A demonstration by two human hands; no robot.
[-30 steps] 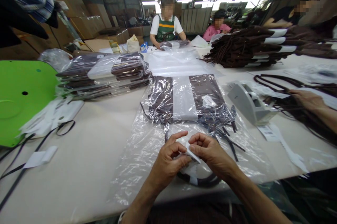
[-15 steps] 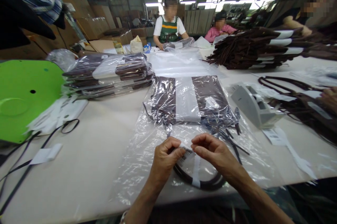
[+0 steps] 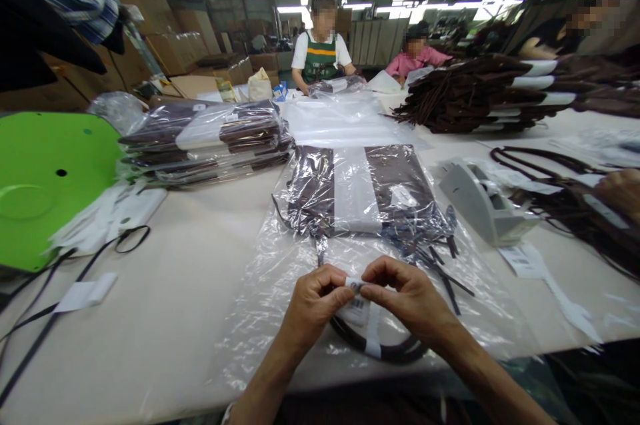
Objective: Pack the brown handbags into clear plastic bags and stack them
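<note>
Between the fingertips of my left hand [image 3: 320, 298] and my right hand [image 3: 403, 292] is a small white label [image 3: 355, 284] with printing on it, pinched from both sides. Just below, a barcode shows on white material. A dark brown handle [image 3: 400, 350], with a white strip [image 3: 373, 328] around it, curves under my hands. Beyond them lies a dark brown bag [image 3: 400, 172] in a clear plastic sleeve [image 3: 255, 298], a wide white band [image 3: 355, 192] across its middle. Whether the label is joined to the handle, I cannot tell.
Plastic-wrapped brown bags [image 3: 240, 138] are stacked at left, near a green board [image 3: 55, 172] and white tags [image 3: 110, 212]. To the right stand a grey dispenser [image 3: 483, 202] and a pile of brown bags [image 3: 475, 92]. A co-worker's hand [image 3: 623, 195] rests at the right edge.
My right hand has moved slightly left, closing the gap to my left hand. The label has turned so its printed face shows between my fingertips.
</note>
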